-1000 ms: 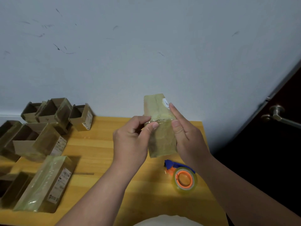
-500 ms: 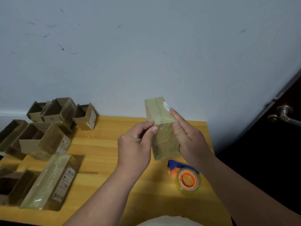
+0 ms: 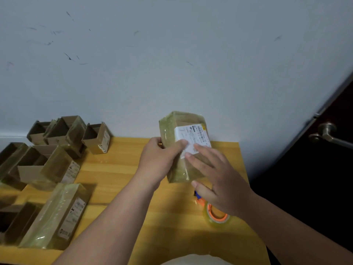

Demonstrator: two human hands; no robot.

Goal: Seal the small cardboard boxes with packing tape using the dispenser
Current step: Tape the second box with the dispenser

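- Right now the left hand (image 3: 158, 159) is gripping the taped cardboard box (image 3: 184, 146) from its left side, thumb curled onto the front face, and holding it up above the far part of the table (image 3: 118, 180); the right hand (image 3: 219, 180) is lying against the box's front with fingers (image 3: 202, 152) straight and spread, pressing rather than clasping.
- Slipping is the main risk — the box is wrapped in glossy tape and is being carried by one hand only, so a loosened grip could be dropping it onto the tape dispenser (image 3: 215, 215) lying on the table just below the right wrist.
- Pressing with flat fingers across the white label (image 3: 193, 138) could be trapping creases or air under the tape, and a loose tape end, if one is there, could be sticking to the skin and lifting.
- Reaching down for the dispenser without looking could be knocking it toward the table's right edge, which it is near.
- Hard to judge — whether the seam under the right palm is fully sealed; the palm is covering the lower front of the box.
- The dispenser's blue and orange parts are mostly hiding behind the right hand, so its cutter side is not showing.
- The open boxes (image 3: 63, 131) at the left are partly cut off by the frame, and the label print is too blurred to read.
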